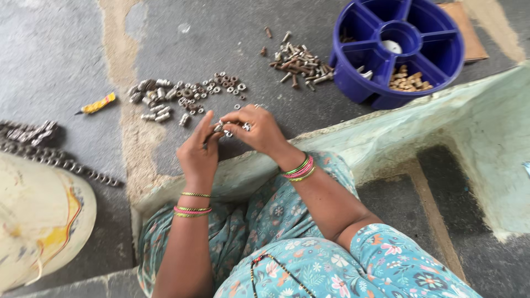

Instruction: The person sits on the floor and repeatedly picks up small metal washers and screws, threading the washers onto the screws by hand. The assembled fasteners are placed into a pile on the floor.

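Note:
My left hand and my right hand meet over the grey floor, fingertips together on a small metal bolt with a nut. Each hand pinches part of this small piece. Just beyond them lies a spread of silver nuts and washers. Farther right sits a heap of rusty bolts. A round blue divided tray stands at the upper right, with brass-coloured pieces in one compartment and a white piece in its middle cup.
A metal chain curves along the left. A yellow wrapped item lies near it. A cream rounded object fills the lower left. A pale green concrete ledge runs on the right, with cardboard behind the tray.

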